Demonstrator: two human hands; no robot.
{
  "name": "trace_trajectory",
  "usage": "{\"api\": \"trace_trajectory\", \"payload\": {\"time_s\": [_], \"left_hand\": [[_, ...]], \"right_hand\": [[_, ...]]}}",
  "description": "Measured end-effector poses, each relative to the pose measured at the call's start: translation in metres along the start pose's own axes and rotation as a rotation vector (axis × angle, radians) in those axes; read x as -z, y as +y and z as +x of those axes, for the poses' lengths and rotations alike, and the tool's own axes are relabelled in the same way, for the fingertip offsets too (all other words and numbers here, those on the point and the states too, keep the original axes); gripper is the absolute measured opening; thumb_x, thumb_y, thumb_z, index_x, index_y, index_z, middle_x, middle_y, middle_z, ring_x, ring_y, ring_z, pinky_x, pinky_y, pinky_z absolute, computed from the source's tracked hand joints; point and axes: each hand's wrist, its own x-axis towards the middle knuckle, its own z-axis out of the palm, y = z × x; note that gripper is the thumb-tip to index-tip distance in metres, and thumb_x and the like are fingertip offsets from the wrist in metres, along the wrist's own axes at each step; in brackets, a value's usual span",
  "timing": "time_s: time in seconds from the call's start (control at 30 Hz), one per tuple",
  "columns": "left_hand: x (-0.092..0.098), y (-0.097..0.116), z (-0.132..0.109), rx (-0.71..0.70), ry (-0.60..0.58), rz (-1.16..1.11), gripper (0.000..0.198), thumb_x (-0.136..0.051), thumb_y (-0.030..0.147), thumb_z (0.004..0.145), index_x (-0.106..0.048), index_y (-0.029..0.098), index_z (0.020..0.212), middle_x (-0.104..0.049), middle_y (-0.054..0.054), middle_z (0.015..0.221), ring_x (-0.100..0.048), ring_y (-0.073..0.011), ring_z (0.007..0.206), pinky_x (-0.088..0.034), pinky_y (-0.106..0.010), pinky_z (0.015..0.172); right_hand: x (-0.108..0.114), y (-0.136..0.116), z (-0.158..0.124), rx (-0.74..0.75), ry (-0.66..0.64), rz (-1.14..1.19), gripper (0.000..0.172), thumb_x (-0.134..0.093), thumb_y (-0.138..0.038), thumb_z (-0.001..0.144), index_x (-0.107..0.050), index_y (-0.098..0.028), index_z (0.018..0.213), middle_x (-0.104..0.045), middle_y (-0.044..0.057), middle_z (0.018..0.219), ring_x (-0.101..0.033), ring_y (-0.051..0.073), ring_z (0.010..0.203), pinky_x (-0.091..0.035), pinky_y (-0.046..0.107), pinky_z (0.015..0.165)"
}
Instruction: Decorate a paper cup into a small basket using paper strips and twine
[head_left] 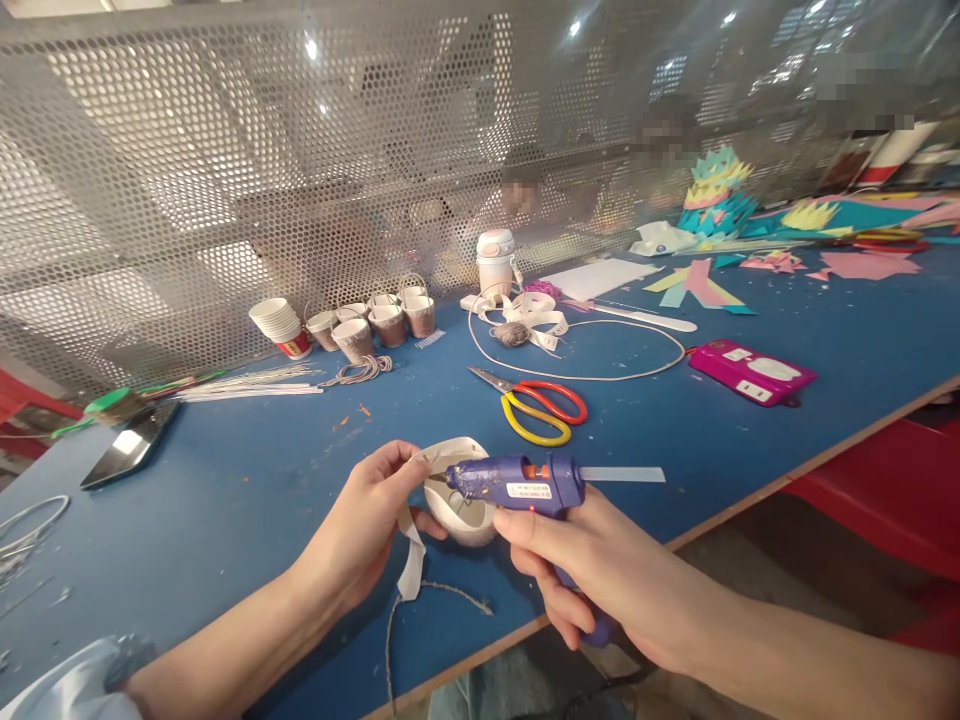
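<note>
My left hand [386, 495] grips the near-left rim of a white paper cup [469, 520], thumb at the rim and fingers around its side. From that hand a white ribbon strip [412, 560] hangs down, with a thin grey twine [450, 588] beside its lower end. My right hand [559, 555] is wrapped round the handle of a blue hot glue gun [517, 482]. The gun's nozzle points left, over the cup's opening and close to my left thumb. A clear glue stick [624, 474] sticks out of the gun's back.
Red-and-yellow-handled scissors [536, 405] lie beyond the cup. Farther back are several small twine-wrapped cups [388, 325], stacked paper cups [280, 325] and a white bottle [496, 262]. A phone [131, 442] is at left, a magenta case [751, 372] at right. A perforated metal screen [360, 150] borders the blue table.
</note>
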Motion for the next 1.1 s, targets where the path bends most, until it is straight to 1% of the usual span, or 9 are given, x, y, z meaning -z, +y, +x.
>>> {"api": "trace_trajectory", "payload": {"time_s": [0.27,0.33,0.47,0.6,0.73,0.83,0.93,1.03,1.1], "left_hand": [[0.000,0.000,0.000,0.021,-0.003,0.006,0.024,-0.068,0.035,0.073,-0.054,0.016,0.071,-0.060,-0.003,0.078,-0.055,-0.0126,0.061,-0.054,-0.025,0.049],[0.000,0.000,0.000,0.019,-0.005,0.005,0.023,-0.068,0.034,0.073,-0.055,0.016,0.071,-0.060,-0.003,0.077,-0.056,-0.0127,0.061,-0.054,-0.025,0.049],[0.000,0.000,0.000,0.020,-0.001,-0.008,0.023,-0.069,0.034,0.072,-0.054,0.016,0.070,-0.058,-0.001,0.070,-0.054,-0.0115,0.056,-0.052,-0.024,0.047],[-0.001,0.001,-0.001,0.026,0.007,-0.015,0.026,-0.071,0.036,0.069,-0.054,0.016,0.068,-0.057,0.000,0.067,-0.053,-0.0104,0.051,-0.051,-0.024,0.046],[-0.001,0.001,-0.003,0.018,0.016,-0.024,0.027,-0.072,0.036,0.068,-0.055,0.016,0.068,-0.059,-0.001,0.072,-0.056,-0.0121,0.057,-0.052,-0.024,0.049],[-0.002,0.000,-0.004,0.020,0.008,-0.025,0.027,-0.072,0.037,0.069,-0.055,0.016,0.069,-0.059,-0.002,0.075,-0.057,-0.0131,0.061,-0.053,-0.025,0.051],[-0.002,-0.001,-0.005,0.014,0.014,-0.029,0.027,-0.072,0.038,0.070,-0.055,0.016,0.070,-0.058,-0.001,0.074,-0.058,-0.0132,0.061,-0.053,-0.025,0.050],[-0.002,-0.002,-0.005,0.013,0.019,-0.032,0.028,-0.072,0.039,0.069,-0.056,0.016,0.071,-0.059,-0.001,0.074,-0.059,-0.0135,0.060,-0.052,-0.026,0.050],[-0.002,-0.002,-0.004,0.010,0.016,-0.027,0.028,-0.071,0.039,0.070,-0.055,0.016,0.071,-0.059,-0.002,0.074,-0.058,-0.0131,0.059,-0.053,-0.026,0.051]], "right_hand": [[-0.006,0.006,-0.001,0.026,0.095,-0.088,0.036,-0.048,-0.041,0.093,-0.041,-0.021,0.063,-0.029,-0.012,0.037,-0.033,0.005,0.033,-0.046,0.021,0.043],[-0.006,0.005,-0.001,0.030,0.081,-0.082,0.035,-0.049,-0.041,0.092,-0.042,-0.021,0.064,-0.031,-0.012,0.039,-0.034,0.005,0.033,-0.047,0.021,0.043],[-0.001,0.001,0.000,0.012,-0.024,-0.037,0.036,-0.054,-0.042,0.087,-0.042,-0.019,0.063,-0.038,-0.010,0.051,-0.033,0.001,0.031,-0.043,0.019,0.039],[0.002,-0.002,0.000,-0.009,-0.059,-0.031,0.034,-0.059,-0.042,0.084,-0.042,-0.019,0.064,-0.038,-0.011,0.051,-0.030,0.001,0.031,-0.042,0.019,0.037],[0.001,0.004,-0.003,-0.015,0.006,-0.145,0.032,-0.050,-0.049,0.091,-0.056,-0.019,0.082,-0.035,-0.011,0.039,-0.042,0.008,0.035,-0.047,0.022,0.047],[-0.003,0.008,-0.006,-0.055,0.059,-0.201,0.042,-0.043,-0.054,0.093,-0.062,-0.017,0.095,-0.036,-0.009,0.039,-0.050,0.011,0.042,-0.049,0.023,0.053],[-0.006,0.010,-0.007,-0.049,0.091,-0.214,0.045,-0.045,-0.055,0.092,-0.063,-0.016,0.101,-0.034,-0.010,0.040,-0.051,0.012,0.043,-0.050,0.023,0.053],[-0.006,0.010,-0.006,-0.028,0.065,-0.217,0.042,-0.048,-0.053,0.091,-0.061,-0.017,0.109,-0.032,-0.011,0.039,-0.049,0.012,0.041,-0.050,0.024,0.051],[-0.006,0.010,-0.005,-0.033,0.043,-0.224,0.040,-0.047,-0.051,0.092,-0.061,-0.017,0.107,-0.032,-0.011,0.038,-0.048,0.012,0.041,-0.050,0.024,0.052]]}}
